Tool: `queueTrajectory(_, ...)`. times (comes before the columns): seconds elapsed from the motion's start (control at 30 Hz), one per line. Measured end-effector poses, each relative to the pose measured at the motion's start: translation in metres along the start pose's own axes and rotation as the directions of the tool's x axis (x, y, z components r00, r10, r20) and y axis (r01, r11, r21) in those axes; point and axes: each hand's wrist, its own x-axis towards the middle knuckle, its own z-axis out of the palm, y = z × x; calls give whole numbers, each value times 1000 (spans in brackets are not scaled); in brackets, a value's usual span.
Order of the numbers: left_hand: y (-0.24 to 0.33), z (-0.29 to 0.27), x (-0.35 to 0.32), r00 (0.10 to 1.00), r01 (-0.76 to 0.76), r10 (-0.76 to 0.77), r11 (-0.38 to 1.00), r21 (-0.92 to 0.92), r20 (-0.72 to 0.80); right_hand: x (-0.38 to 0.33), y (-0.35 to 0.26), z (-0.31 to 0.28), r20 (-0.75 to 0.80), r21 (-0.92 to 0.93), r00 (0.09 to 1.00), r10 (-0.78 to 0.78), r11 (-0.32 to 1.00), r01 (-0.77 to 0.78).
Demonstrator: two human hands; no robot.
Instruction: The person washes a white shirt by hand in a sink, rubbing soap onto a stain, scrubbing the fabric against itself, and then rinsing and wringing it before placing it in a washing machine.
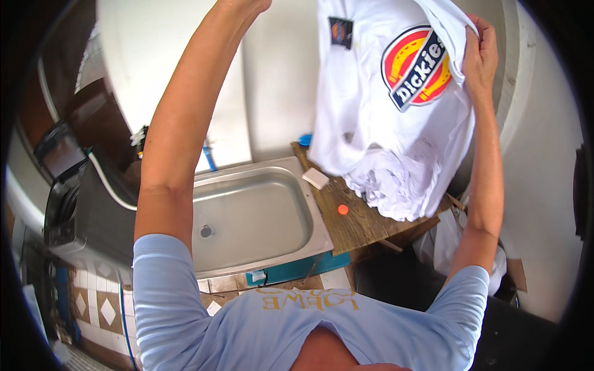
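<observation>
Over the wooden bench [365, 230], a raised right hand [482, 55] clutches a white shirt [356, 99]; the left forearm [185, 111] stretches up, left hand unseen, grip unclear.

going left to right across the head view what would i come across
Dark boxy machine → sink drain → blue round item → printed white garment → right hand holding the garment's right edge.

Right hand [482, 59] grips white garment [352, 86], red-yellow emblem [417, 68] showing; lower cloth [402, 185] bunched above wooden board [352, 229]. Left hand [250, 4] mostly cut off at upper edge. Board bears 1 orange disc [343, 209], 1 pale block [316, 179] beside steel sink [317, 226]. Sink has 1 drain [206, 231].
</observation>
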Motion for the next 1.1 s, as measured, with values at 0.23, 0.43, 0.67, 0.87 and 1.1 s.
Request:
queueTrajectory(0.23,195,-173,-25,980,155,-29,724,672,-195,96,-210,54,496,328,771,-400,908,260)
queueTrajectory(0.43,379,-304,-104,947,300,-3,369,880,-322,93,-399,84,535,509,642,-549,816,274)
queueTrajectory(0.67,529,-334,-182,803,431,339,237,871,-490,89,-521,175,351,931,697,-625,308,-193)
queueTrajectory(0.87,619,-324,-226,761,431,580,-118,895,-290,49,-609,266,58,935,844,-533,325,142)
queueTrajectory(1.1,644,-326,-213,772,501,581,-305,810,-258,-10,-672,327,312,803,745,-589,-256,-538)
